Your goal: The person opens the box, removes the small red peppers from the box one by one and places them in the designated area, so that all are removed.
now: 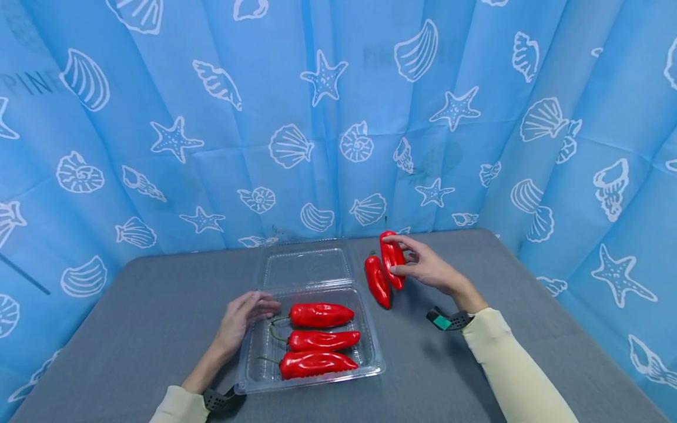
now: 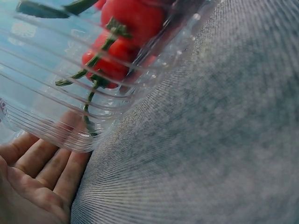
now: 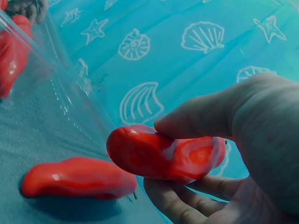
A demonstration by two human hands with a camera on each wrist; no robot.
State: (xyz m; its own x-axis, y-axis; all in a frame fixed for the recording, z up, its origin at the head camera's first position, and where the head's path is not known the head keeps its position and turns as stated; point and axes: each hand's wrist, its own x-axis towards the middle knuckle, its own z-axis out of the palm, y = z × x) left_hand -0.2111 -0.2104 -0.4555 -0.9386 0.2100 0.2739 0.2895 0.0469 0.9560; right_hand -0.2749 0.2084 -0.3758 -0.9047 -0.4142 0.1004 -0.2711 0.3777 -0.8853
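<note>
We see the right hand (image 1: 428, 269) pinching a glossy red tapered pepper (image 1: 388, 254) right of the clear rectangular plastic container (image 1: 312, 382); well apart, the left hand (image 1: 240, 317) touches the container's left side with extended fingers. Inside lie three similar red peppers (image 1: 324, 340). On the grey cloth-covered table (image 1: 423, 364), a loose red pepper (image 1: 377, 283) lies just beside the held one.

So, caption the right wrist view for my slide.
Right hand pinching a red pepper, with another pepper lying on the tabletop and a seashell-patterned curtain behind.
</note>
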